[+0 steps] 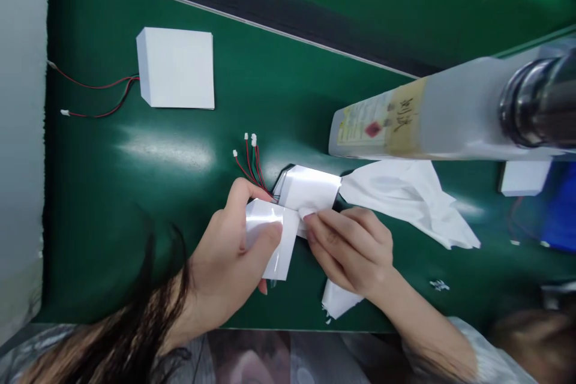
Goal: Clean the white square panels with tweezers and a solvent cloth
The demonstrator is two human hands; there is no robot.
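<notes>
My left hand (238, 246) is closed around a small white panel (288, 252), its thumb pressing on the glossy clear film across the front. Fingertips of my right hand (355, 246) pinch a bit of white cloth (342, 300) against the panel's right edge; the cloth's lower end hangs out below that hand. Just behind lies another white panel (310, 186), partly covered by the held one. Thin red and black wires (252, 168) with small white plugs stick out at the upper left of these panels. Which panel each wire belongs to is hidden.
A boxy white panel (175, 69) with two wires lies at the far left. To the right, a large labelled bottle (378, 117) stands close to the camera, beside a crumpled white cloth (405, 198). Small metallic bits (439, 285) and one more panel (524, 177) lie further right.
</notes>
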